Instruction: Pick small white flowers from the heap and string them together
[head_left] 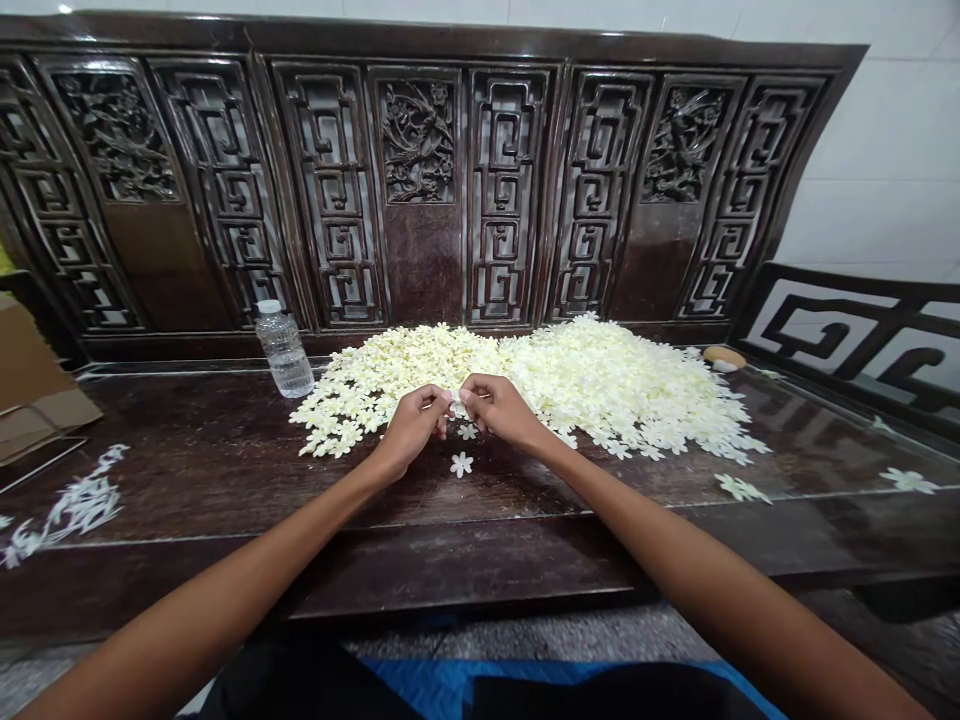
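Observation:
My left hand and my right hand meet over the front of the flower heap, thumbs and forefingers pinched, fingertips almost touching. Between them shows a bit of a small white flower, mostly hidden by the fingers. Just below lies a single white five- or six-petalled flower on the dark wood, with another flower behind it. Beyond my left hand spreads a heap of yellowish-white flowers. A larger pile of whiter flowers extends to the right of my right hand.
A clear bottle with a white cap stands left of the heap. White strips and a cardboard box are at far left. Stray flowers and a tan oval object lie right. A carved wooden backrest rises behind.

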